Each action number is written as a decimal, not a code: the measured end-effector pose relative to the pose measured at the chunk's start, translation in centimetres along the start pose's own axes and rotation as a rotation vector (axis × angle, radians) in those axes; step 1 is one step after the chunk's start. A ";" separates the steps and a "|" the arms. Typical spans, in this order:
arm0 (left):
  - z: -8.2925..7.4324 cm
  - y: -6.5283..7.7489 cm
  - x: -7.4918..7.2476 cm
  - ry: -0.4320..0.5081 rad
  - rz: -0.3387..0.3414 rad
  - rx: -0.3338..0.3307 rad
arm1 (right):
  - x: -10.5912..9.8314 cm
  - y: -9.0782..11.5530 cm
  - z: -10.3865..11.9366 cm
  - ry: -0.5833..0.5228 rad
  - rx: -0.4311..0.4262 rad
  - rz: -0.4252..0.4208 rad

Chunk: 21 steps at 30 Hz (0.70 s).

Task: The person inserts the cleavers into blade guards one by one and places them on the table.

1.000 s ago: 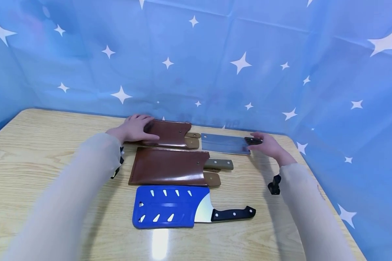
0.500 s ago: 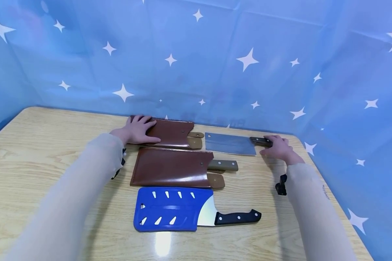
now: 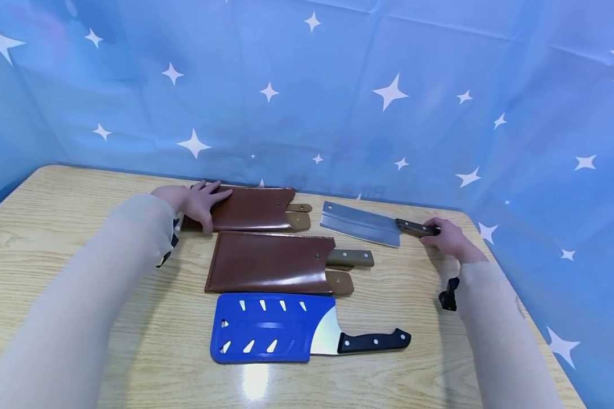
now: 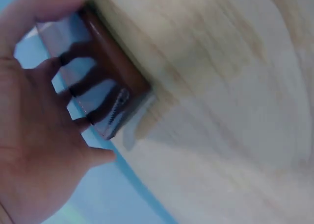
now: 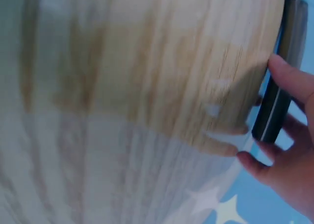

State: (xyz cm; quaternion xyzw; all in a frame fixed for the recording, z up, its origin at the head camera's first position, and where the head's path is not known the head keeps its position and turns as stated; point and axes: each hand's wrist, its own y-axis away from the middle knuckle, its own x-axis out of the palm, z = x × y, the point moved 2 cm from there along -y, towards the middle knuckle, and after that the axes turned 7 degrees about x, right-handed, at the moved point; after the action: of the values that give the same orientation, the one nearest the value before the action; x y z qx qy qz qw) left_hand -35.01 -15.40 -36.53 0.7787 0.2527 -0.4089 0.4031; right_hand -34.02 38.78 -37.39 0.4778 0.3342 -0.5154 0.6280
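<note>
At the far side of the table, my left hand rests spread over the closed end of a brown leather knife sheath. In the left wrist view its fingers reach across the shiny leather at one corner. My right hand pinches the dark riveted handle of a bare cleaver near its butt. The cleaver blade lies to the right of the sheath's tan flaps, apart from them and slightly slanted. In the right wrist view, the thumb lies along the handle, with fingers on its far side.
Nearer me lies a second cleaver in a brown sheath, its olive handle sticking out right. Closest is a cleaver in a blue plastic guard with a black handle. A blue star-printed curtain borders the wooden table.
My left hand and the far sheath have shifted left. The bare cleaver has moved right, its handle now swung toward me, and my right hand has slid to the handle's end.
</note>
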 end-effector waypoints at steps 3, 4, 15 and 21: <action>0.0 0.1 0.0 -0.025 -0.003 -0.017 | -0.1 0.4 -0.5 -0.074 0.008 0.026; 0.0 0.1 0.0 -0.020 -0.019 -0.017 | -0.1 0.5 -0.7 -0.107 0.009 0.039; 0.9 0.9 0.8 0.092 -0.202 0.070 | -0.3 2.0 -1.2 -0.219 0.032 0.126; 0.7 1.4 0.7 0.072 -0.258 0.099 | -0.9 2.4 -0.9 -0.235 0.015 0.117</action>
State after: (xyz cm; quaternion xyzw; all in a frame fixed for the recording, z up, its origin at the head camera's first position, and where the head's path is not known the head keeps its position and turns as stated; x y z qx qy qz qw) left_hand -33.93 -16.68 -36.80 0.7730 0.3446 -0.4411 0.2987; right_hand -31.86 39.95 -36.20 0.4376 0.2259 -0.5328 0.6882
